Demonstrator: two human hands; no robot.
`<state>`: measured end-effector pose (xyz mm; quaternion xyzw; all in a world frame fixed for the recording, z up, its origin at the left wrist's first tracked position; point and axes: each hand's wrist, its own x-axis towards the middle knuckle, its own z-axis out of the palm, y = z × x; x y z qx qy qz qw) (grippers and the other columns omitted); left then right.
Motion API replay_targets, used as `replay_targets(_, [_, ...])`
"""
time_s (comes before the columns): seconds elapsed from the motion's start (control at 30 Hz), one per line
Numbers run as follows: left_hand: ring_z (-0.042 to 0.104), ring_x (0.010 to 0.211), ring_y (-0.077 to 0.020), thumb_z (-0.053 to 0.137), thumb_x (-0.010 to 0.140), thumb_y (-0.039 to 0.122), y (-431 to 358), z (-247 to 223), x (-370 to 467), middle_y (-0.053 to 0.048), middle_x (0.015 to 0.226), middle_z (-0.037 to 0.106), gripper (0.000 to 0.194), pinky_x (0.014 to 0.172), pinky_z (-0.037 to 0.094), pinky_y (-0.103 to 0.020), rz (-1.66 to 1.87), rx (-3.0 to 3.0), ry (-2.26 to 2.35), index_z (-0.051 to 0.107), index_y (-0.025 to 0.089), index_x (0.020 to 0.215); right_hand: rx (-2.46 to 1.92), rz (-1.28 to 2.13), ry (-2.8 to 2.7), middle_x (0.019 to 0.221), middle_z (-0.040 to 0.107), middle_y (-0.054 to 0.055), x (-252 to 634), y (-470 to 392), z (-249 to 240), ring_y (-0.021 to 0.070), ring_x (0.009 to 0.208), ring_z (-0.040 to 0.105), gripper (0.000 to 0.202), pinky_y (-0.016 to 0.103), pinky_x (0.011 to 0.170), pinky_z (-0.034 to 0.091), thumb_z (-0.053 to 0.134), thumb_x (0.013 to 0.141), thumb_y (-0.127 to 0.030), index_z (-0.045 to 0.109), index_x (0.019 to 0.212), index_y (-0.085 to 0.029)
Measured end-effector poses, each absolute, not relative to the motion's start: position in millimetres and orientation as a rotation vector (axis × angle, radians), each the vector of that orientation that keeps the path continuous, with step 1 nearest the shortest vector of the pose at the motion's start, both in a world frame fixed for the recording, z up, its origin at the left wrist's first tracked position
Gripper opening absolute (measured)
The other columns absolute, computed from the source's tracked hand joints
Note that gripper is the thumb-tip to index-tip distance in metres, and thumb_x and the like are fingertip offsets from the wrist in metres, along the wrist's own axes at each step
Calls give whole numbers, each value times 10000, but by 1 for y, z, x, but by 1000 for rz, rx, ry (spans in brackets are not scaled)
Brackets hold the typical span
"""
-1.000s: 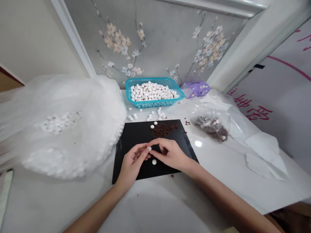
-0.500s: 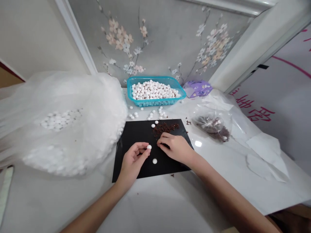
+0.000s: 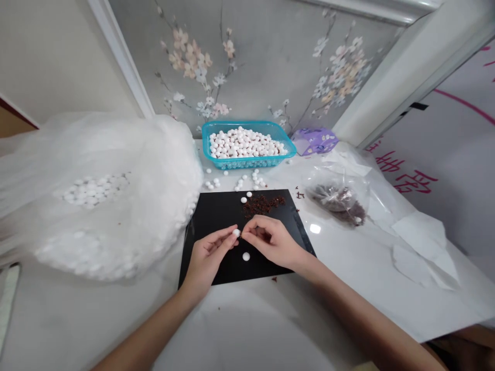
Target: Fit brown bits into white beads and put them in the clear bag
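Over the black mat (image 3: 211, 206), my left hand (image 3: 211, 252) pinches a small white ball (image 3: 236, 233) between thumb and fingertips. My right hand (image 3: 273, 239) is closed in a pinch right beside that ball, and a tiny reddish-brown piece shows at its fingertips, by the ball's right side. Beyond my right hand lies a loose heap of small reddish-brown pieces (image 3: 261, 205) on the mat. One loose white ball (image 3: 246, 256) rests on the mat below my hands, and two more white balls (image 3: 244, 200) sit near its far edge.
A teal basket (image 3: 249, 164) full of white balls stands against the wall, with stray balls before it. Left is a big translucent bag (image 3: 154, 180) of white balls. A clear bag of brown pieces (image 3: 340, 203), a purple packet (image 3: 315, 141) and white paper (image 3: 425, 242) lie right.
My right hand has moved left from beside the brown heap to the white ball in my left hand. The left hand has barely shifted and still pinches the ball.
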<state>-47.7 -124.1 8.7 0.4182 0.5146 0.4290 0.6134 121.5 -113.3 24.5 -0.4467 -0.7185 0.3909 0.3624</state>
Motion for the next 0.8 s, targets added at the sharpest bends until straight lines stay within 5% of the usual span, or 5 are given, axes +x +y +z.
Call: replay_targets(0.8, [644,866,-162,646,737,350,-124,10,-50,-19,1019,696,290,847,488,-265,914,1052,1131,685,229,998,-1180,1360,-1551,633,572,-14,123,-112,16,63,500,423,267,206,468,331,627,747,-421,601,735,-156])
